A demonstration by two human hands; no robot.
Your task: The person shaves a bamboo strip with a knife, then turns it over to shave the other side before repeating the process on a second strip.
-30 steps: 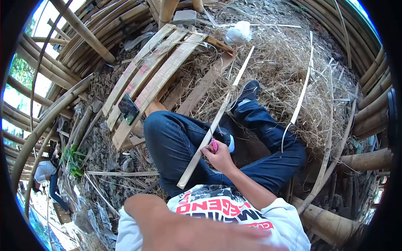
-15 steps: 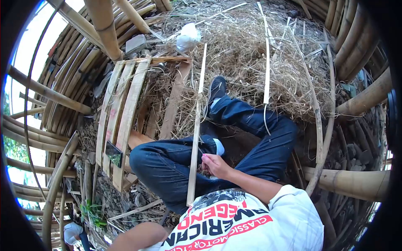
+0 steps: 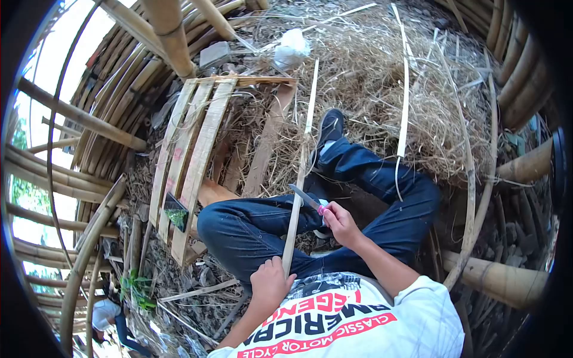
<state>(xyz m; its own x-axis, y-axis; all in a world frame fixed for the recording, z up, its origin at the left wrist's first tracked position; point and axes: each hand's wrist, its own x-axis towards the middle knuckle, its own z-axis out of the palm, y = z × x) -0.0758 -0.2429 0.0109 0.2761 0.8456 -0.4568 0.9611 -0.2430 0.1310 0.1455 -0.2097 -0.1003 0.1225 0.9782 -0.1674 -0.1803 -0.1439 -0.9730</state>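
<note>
My right hand [image 3: 341,224] is closed round the pink handle of a knife [image 3: 308,197]. Its blade points up and left, crossing the long pale bamboo strip [image 3: 298,197] in this view. The strip runs from near my shirt, between my bent legs, out past my shoe. At its near end my left hand [image 3: 271,279] grips it, thumb along the edge, close to my left thigh.
Left of my knee is a wooden slatted pallet [image 3: 206,143] with a phone [image 3: 175,212] on it. Dry shavings [image 3: 370,83] heap ahead, with another strip [image 3: 404,101] and a white bag [image 3: 292,48]. Bamboo poles [image 3: 495,277] surround me. A person [image 3: 106,315] is at lower left.
My left hand has come in and taken hold of the strip's near end. The knife blade now shows across the strip. The whole view has shifted slightly.
</note>
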